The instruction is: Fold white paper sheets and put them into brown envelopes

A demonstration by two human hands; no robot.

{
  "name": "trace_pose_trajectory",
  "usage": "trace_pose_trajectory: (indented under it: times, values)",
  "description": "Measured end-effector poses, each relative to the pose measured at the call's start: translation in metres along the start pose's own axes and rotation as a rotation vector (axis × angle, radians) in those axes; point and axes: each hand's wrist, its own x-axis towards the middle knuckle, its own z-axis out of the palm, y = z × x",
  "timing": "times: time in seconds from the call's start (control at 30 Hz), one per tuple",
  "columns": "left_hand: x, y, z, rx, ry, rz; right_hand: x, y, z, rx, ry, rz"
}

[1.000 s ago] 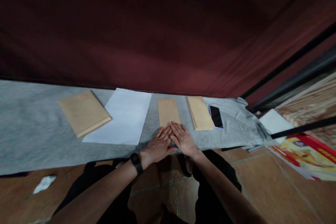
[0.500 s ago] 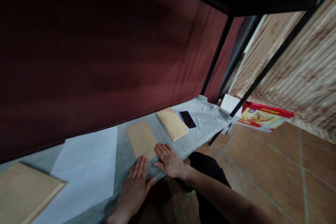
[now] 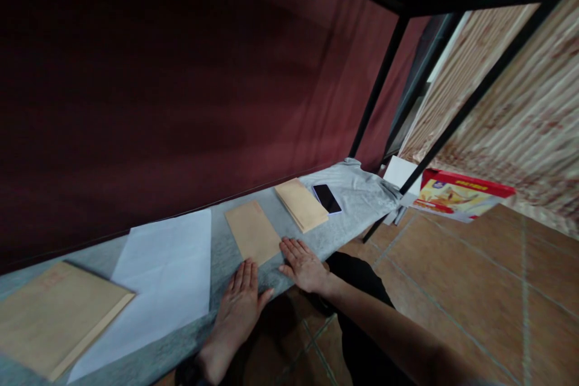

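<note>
A small brown envelope (image 3: 252, 232) lies flat on the grey cloth-covered surface (image 3: 218, 253), its near end toward the person. The left hand (image 3: 237, 307) is palm down at that near end, its fingers straight and close together, their tips at the envelope's edge, the thumb spread out toward the other hand. The right hand (image 3: 305, 268) is also palm down, at the envelope's near right corner, with fingers extended and thumb held apart; whether its fingertips press on the paper or only on the cloth, I cannot tell. Both hands are flat and open, with nothing gripped in either. To the right of the envelope is a small pile of brown envelopes (image 3: 301, 205), slightly fanned, and just beside that a dark-screened phone (image 3: 327, 199) lies face up. To the left is a sheet of white paper (image 3: 167, 271), and a larger brown envelope (image 3: 67, 319) overlaps its left side. A dark red panel (image 3: 181, 102) rises behind the surface. Off to the right, a red and yellow box (image 3: 456, 196) stands out above the brown tiled floor (image 3: 456, 271).
</note>
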Motion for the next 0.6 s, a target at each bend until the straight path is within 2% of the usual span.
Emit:
trace_pose_trajectory:
  times: [0.17, 0.37, 0.5, 0.6]
  values:
    - [0.011, -0.012, -0.007, -0.094, 0.060, 0.036, 0.009, -0.008, -0.008, 0.080, 0.008, 0.130]
    - [0.016, -0.017, -0.002, -0.162, 0.136, -0.004, 0.046, -0.028, -0.006, 0.102, 0.034, 0.408]
    - [0.019, -0.021, 0.006, -0.252, 0.147, -0.020, 0.062, -0.029, 0.000, 0.546, 0.163, 0.613]
    - [0.023, -0.022, 0.009, -0.355, 0.171, -0.050, 0.069, -0.022, 0.001, 0.774, 0.212, 0.651]
